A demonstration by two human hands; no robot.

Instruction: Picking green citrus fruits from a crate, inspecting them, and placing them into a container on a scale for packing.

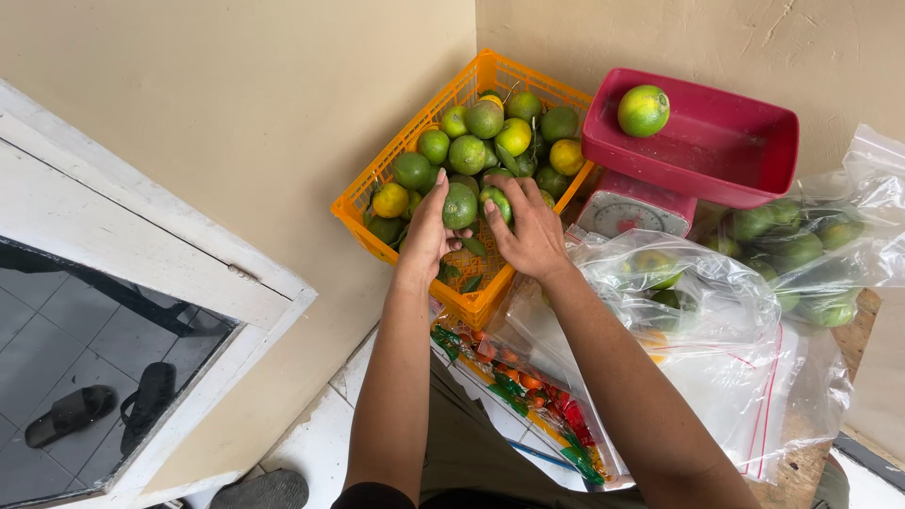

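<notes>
- Both hands were down in the orange crate, which sat tilted against the beige wall & was piled w/ green and yellow-green citrus.
- Left hand lay at the near-left part of the pile, fingers pressed together & curved up along the left side of a green citrus; touching it, but can't tell if it was truly gripped or just cupped.
- Right hand was just beside the left, fingers slightly spread, fingertips resting over a smaller green fruit at the middle of the pile (thumb side hidden, so the hold itself can't be told).
- The two fruits sat next to each other, near the crate's front corner, among leaves.
- Right of the crate: a red scale tray on top of a red dial scale, w/ one green-yellow fruit lying alone at the tray's back-left.
- Clear plastic bags w/ more green citrus lay right of the right forearm; another bag of fruit sat further right, by the wall.
- Under the forearms: flat clear bags w/ colourful printing, near the crate's front corner.
- Lower left: a white-framed opening onto a dark tiled floor, w/ a pair of dark sandals.
</notes>
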